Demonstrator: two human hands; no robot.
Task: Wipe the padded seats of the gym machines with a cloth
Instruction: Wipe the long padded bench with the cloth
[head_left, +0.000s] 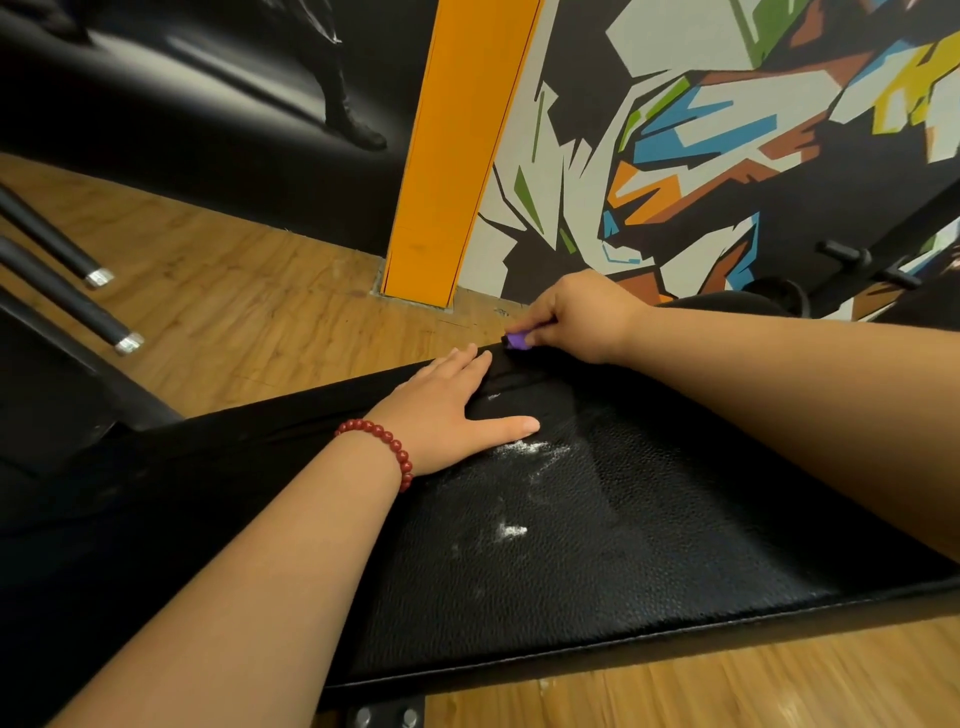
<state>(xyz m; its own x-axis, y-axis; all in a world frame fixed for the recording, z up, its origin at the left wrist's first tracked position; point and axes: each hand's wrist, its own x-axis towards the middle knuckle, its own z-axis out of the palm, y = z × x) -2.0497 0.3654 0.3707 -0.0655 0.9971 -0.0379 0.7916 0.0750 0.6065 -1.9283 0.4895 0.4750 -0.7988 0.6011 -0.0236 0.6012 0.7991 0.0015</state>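
Observation:
A black padded seat (613, 561) with a pebbled surface fills the lower middle of the head view. White dusty smears (524, 449) lie across it. A dark, smooth cloth (249, 467) with folds seems to cover the seat's left part. My left hand (447, 410), with a red bead bracelet at the wrist, rests flat on that cloth, fingers straight and spread. My right hand (582, 317) is at the seat's far edge, fingers curled, pinching a small purple object (518, 341). What the purple object is cannot be made out.
An orange pillar (457, 156) and a painted mural wall (727, 130) stand just behind the seat. Wooden floor (234, 301) spreads to the left. Black bars with metal tips (98, 278) jut in at far left, and black machine handles (852, 260) at right.

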